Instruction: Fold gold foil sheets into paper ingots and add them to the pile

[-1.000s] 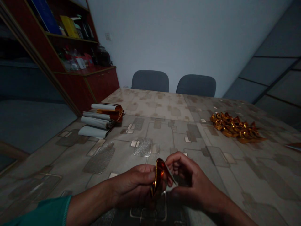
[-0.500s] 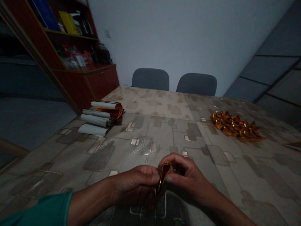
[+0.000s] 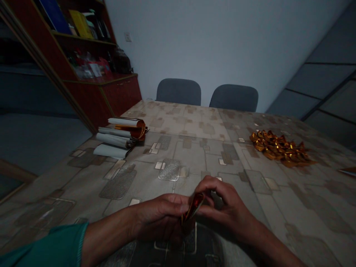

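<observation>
Between my two hands is a small folded piece of gold foil paper point(image 3: 192, 208), tilted, with a reddish fold showing at its upper end. My left hand point(image 3: 164, 213) pinches it from the left with the thumb on top; its other fingers curl underneath in shadow. From the right, my right hand point(image 3: 219, 200) grips the same piece between thumb and bent fingers. Both hands are just above the near edge of the table. A cluster of folded gold foil pieces point(image 3: 280, 147) lies on the table to the right.
Folded stacks of grey-backed gold paper point(image 3: 115, 141) lie at the table's left. Another flat gold piece point(image 3: 349, 170) is at the far right edge. Two grey chairs point(image 3: 178, 92) stand behind the patterned table point(image 3: 191, 120). A red-brown cabinet point(image 3: 122, 92) rises at the back left.
The foil piece has opened wider at its upper end, showing more of its reddish inside. My right hand's fingers have shifted slightly upward and right; my left hand stays nearly in place.
</observation>
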Demonstrator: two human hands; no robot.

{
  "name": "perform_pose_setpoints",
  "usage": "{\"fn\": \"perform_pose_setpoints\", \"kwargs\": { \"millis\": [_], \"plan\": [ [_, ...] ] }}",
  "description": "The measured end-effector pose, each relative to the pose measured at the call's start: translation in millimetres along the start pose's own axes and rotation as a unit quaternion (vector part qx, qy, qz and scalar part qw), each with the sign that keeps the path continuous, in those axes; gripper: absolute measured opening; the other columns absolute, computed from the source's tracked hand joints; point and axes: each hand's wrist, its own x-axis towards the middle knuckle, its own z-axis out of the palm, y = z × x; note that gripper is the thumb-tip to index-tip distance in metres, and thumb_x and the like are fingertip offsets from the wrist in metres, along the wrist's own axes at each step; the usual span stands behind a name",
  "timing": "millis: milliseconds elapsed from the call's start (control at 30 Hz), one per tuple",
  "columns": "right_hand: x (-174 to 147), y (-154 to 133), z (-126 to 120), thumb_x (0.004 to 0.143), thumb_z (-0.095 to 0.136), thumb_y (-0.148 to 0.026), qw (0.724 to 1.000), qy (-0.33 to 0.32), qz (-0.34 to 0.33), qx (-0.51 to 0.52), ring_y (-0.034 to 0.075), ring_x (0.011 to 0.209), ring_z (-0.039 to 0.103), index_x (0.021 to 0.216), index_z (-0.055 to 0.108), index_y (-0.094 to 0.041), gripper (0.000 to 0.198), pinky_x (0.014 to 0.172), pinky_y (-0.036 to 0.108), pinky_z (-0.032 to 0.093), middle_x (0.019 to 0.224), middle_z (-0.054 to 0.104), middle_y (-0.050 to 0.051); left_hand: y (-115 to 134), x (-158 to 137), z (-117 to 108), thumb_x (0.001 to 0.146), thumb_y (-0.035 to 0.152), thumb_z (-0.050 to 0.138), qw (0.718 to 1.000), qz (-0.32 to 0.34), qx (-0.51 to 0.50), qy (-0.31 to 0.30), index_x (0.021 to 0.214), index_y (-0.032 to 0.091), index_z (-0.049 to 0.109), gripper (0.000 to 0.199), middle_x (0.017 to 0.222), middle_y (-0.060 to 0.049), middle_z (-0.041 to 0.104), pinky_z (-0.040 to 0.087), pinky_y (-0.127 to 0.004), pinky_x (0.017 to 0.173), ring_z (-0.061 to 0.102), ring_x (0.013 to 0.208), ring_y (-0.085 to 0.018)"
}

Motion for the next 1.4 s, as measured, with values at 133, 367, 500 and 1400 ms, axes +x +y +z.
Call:
{"fn": "perform_pose_setpoints", "kwargs": {
  "millis": [133, 367, 500, 1400],
  "plan": [
    [0.3, 0.3, -1.5, 0.090, 0.071, -0.026, 0.997, -0.027, -0.071, 0.003, 0.016, 0.080, 0.058, 0.094, 0.071, -0.026, 0.003, 0.068, 0.029, 0.045, 0.088, 0.060, 0.001, 0.3, -0.2, -0.9, 0.078, 0.030, 0.080, 1.000, 0.005, -0.005, -0.008, 0.095, 0.014, 0.068, 0.027, 0.071, 0.002, 0.055, 0.034, -0.017, 0.049, 0.047, 0.055, -0.007],
    [1.4, -7.0, -4.0, 0.092, 0.067, -0.018, 0.995, -0.044, -0.084, -0.018, 0.016, 0.090, 0.064, 0.089, 0.073, -0.018, 0.007, 0.078, 0.029, 0.050, 0.099, 0.064, 0.006, -1.5, 1.9, -2.8, 0.078, 0.022, 0.078, 0.999, 0.024, -0.017, 0.035, 0.092, 0.016, 0.065, 0.020, 0.070, 0.003, 0.056, 0.038, -0.017, 0.049, 0.050, 0.054, -0.007],
    [3.5, -6.0, -1.8, 0.087, 0.066, -0.006, 0.992, -0.017, -0.118, -0.049, 0.014, 0.081, 0.066, 0.084, 0.068, -0.016, 0.010, 0.073, 0.026, 0.051, 0.092, 0.069, 0.006, -3.6, 3.1, -3.7, 0.081, 0.017, 0.077, 0.997, 0.042, -0.049, 0.050, 0.094, 0.014, 0.065, 0.018, 0.071, 0.004, 0.055, 0.040, -0.015, 0.054, 0.050, 0.055, -0.005],
    [2.7, 2.7, -0.5, 0.090, 0.072, -0.019, 0.984, 0.010, -0.167, -0.055, 0.013, 0.091, 0.068, 0.101, 0.071, -0.019, 0.011, 0.078, 0.023, 0.054, 0.099, 0.070, 0.004, -2.4, 8.2, -3.1, 0.070, 0.025, 0.088, 0.992, 0.114, -0.020, 0.058, 0.117, 0.015, 0.063, 0.054, 0.085, 0.000, 0.060, 0.046, -0.016, 0.061, 0.057, 0.063, -0.006]
  ]
}}
